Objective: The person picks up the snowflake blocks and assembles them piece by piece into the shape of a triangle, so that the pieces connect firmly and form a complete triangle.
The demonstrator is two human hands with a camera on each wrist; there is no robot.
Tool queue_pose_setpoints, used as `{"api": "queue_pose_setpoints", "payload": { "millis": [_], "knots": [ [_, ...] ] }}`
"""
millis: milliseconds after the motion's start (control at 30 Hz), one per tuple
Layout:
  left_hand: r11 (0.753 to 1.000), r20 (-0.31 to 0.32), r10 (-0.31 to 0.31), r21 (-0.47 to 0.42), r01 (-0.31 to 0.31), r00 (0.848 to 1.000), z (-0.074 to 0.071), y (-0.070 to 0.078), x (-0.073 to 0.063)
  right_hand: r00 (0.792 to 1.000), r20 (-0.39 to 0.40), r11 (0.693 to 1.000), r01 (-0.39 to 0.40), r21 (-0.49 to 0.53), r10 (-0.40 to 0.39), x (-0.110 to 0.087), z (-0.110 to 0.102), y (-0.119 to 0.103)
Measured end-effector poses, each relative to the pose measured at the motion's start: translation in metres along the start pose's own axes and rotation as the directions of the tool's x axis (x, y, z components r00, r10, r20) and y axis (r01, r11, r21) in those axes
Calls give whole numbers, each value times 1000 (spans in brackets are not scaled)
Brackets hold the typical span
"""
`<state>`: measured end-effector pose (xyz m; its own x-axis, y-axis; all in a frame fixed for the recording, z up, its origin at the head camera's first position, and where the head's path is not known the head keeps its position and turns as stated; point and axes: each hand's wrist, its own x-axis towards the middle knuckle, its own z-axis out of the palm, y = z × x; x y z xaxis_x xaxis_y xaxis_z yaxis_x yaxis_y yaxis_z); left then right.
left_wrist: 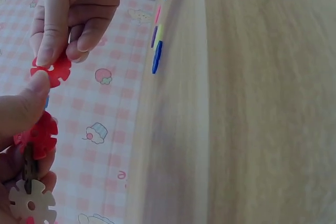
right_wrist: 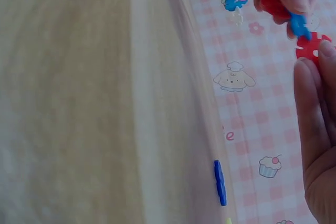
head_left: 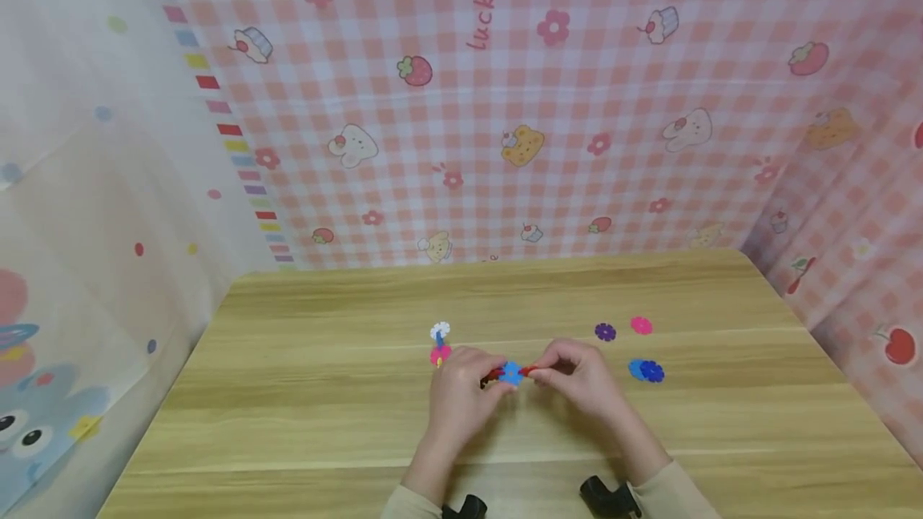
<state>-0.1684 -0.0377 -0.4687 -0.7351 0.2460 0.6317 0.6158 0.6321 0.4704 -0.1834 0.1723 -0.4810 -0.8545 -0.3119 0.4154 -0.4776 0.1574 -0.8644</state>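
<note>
My left hand (head_left: 465,391) grips a chain of slotted flower-shaped plastic discs. A blue disc (head_left: 512,373) shows past its fingertips. In the left wrist view, a red disc (left_wrist: 43,139), a dark disc (left_wrist: 30,166) seen edge-on and a white disc (left_wrist: 21,203) lie along that hand. My right hand (head_left: 584,379) pinches another red disc (right_wrist: 310,48) between thumb and fingers, its edge right at the blue disc. The left thumb tip is also at this red disc. Beyond the left hand, a pink disc (head_left: 440,355) and a white disc (head_left: 440,331) stick out, linked by blue.
Loose discs lie on the wooden table (head_left: 288,423) to the right: a purple disc (head_left: 605,331), a pink disc (head_left: 641,325), and a dark blue disc (head_left: 652,372) overlapping a light blue disc (head_left: 635,368). A checked curtain (head_left: 461,118) hangs behind the table.
</note>
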Motion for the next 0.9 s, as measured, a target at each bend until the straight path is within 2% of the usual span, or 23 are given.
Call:
{"api": "queue_pose_setpoints", "payload": {
  "millis": [200,467,600,733,800,900],
  "knots": [
    [1000,-19,-8,12,8,1000,2,1,0,999,-20,999,26,40,-26,-1,2,1],
    [999,-25,-15,33,16,1000,3,4,0,1000,-18,1000,23,19,-23,0,3,2],
    [998,-2,1,63,0,1000,1,6,1,1000,-25,1000,-19,7,20,2,0,5],
    [998,-1,14,62,-13,1000,-7,3,4,995,-30,995,-95,18,95,1,-7,10],
    [999,-13,-18,45,18,1000,-14,-1,5,992,-29,992,-122,21,122,-1,-12,13],
    [993,-27,-118,9,118,993,-24,-11,6,992,-24,992,-124,30,125,-4,-22,17]
  ]
}}
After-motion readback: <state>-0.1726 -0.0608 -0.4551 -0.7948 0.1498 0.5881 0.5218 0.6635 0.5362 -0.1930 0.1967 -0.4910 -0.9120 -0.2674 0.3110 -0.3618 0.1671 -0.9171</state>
